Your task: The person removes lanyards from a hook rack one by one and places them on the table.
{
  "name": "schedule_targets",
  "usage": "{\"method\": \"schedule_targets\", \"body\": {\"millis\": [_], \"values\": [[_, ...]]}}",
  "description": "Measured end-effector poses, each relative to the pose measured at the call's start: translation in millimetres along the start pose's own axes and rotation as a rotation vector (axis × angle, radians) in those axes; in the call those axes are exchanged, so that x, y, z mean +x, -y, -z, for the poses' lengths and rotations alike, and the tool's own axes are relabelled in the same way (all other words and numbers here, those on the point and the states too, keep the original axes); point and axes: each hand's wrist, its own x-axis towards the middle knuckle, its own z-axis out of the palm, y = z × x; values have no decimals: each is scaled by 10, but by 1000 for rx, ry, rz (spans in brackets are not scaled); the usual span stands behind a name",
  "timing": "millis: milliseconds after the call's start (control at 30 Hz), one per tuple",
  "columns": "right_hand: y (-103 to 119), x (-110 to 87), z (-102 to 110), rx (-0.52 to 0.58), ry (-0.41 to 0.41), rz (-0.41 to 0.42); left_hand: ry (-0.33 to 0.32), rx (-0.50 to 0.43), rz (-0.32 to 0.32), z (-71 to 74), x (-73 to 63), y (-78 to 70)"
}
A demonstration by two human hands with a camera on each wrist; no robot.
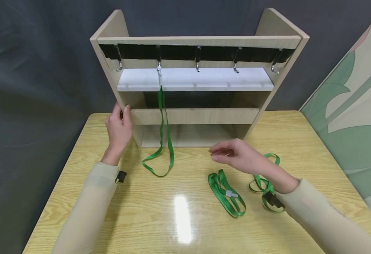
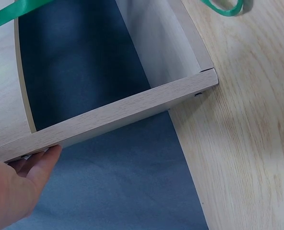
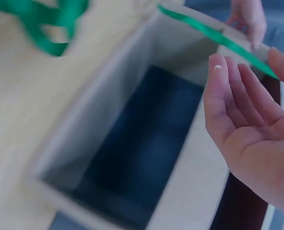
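Note:
A light wooden hook rack (image 1: 195, 116) stands at the back of the table. My left hand (image 1: 119, 128) grips the edge of its left side panel, the thumb at the front and the fingers against the outer face (image 2: 36, 170). From the second hook from the left hangs a green lanyard (image 1: 161, 130), its loop reaching down to the tabletop. My right hand (image 1: 237, 155) is in the air in front of the rack's lower right, fingers loosely bent and holding nothing. Below it lies a folded green lanyard (image 1: 225, 194) with a pale clip. Another green lanyard (image 1: 261, 183) is partly hidden under my right forearm.
Several metal hooks (image 1: 198, 63) line the black strip (image 1: 179, 53) across the rack's top. A white shelf (image 1: 217, 78) sits behind them. Dark cloth (image 1: 39, 77) hangs behind and left of the wooden table (image 1: 147, 218). A leaf-patterned panel (image 1: 360, 106) is at the right.

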Motion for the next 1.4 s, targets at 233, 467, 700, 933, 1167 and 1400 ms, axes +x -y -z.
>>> {"method": "schedule_targets", "body": {"millis": [233,467,700,933,1167,1400], "values": [[433,412,-75,48,-227,129,-9,15,6,11,2,-6],[758,800,-82,45,-366,250,-8,22,5,7,5,-6],[1009,1073,-67,73,-458,252,-8,13,-4,7,10,9],[1199,1276,-21,97,-497,210,-23,5,-21,-27,20,25],[1363,1369,41,179,-461,147,-29,-1,-26,-32,37,19],[1399,1426,18,261,-437,127,-17,-5,-5,-17,9,20]]}}
